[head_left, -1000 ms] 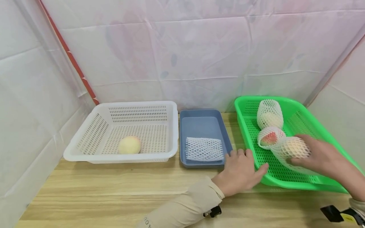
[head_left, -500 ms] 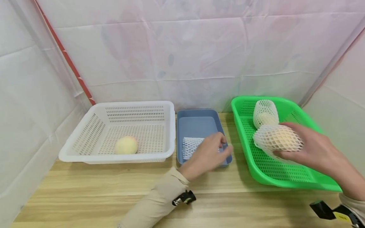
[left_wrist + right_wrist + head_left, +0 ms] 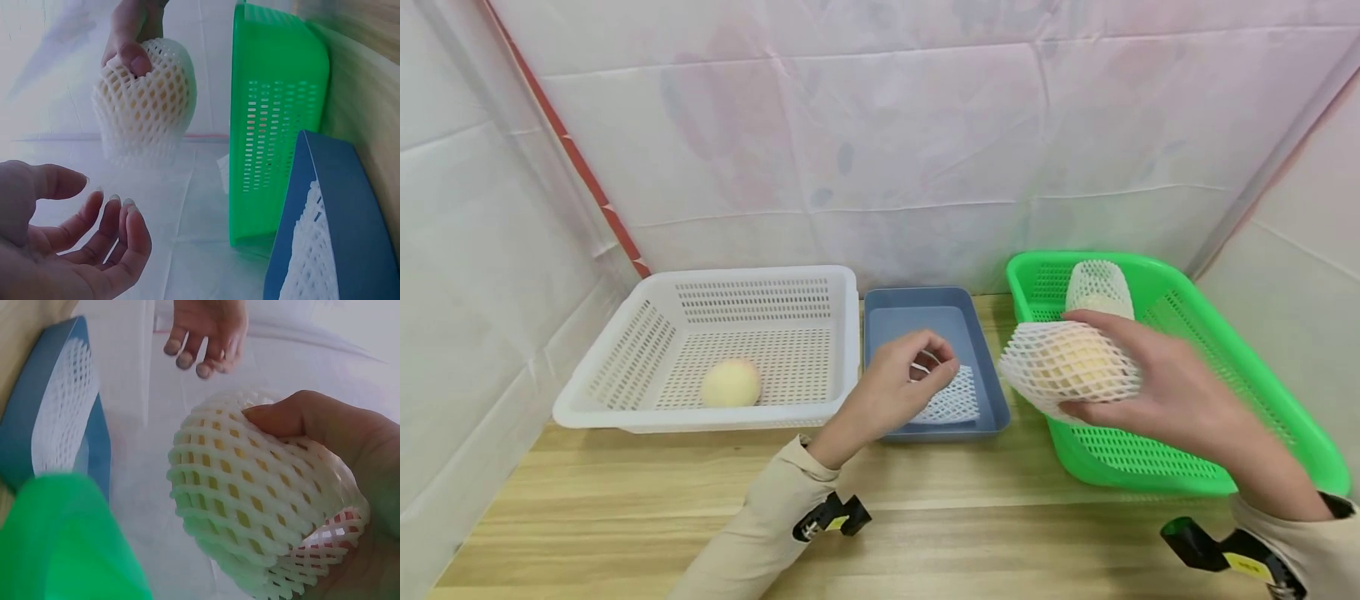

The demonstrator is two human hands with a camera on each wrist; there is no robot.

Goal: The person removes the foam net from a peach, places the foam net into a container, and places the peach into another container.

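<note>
My right hand (image 3: 1180,396) grips a peach in a white foam net (image 3: 1063,367), raised over the left edge of the green basket (image 3: 1138,462). In the right wrist view the thumb presses the netted peach (image 3: 244,481) from above, and a bit of red shows through the mesh. My left hand (image 3: 891,383) hovers above the blue-grey tray (image 3: 917,321), its fingers loosely bent and holding nothing. Beneath it a flat foam net (image 3: 955,400) lies in the tray, partly covered by the hand. Between the left hand (image 3: 75,237) and the netted peach there is a gap.
To the left stands a white basket (image 3: 842,367) with one bare peach (image 3: 732,383) inside. Another netted peach (image 3: 1099,292) sits at the back of the green basket, partly behind my right hand. A sheet-covered wall (image 3: 820,150) closes off the back of the wooden table (image 3: 662,483).
My right hand has lifted the netted peach and brought it left to the basket's edge. My left hand has left the green basket's rim and moved left over the tray.
</note>
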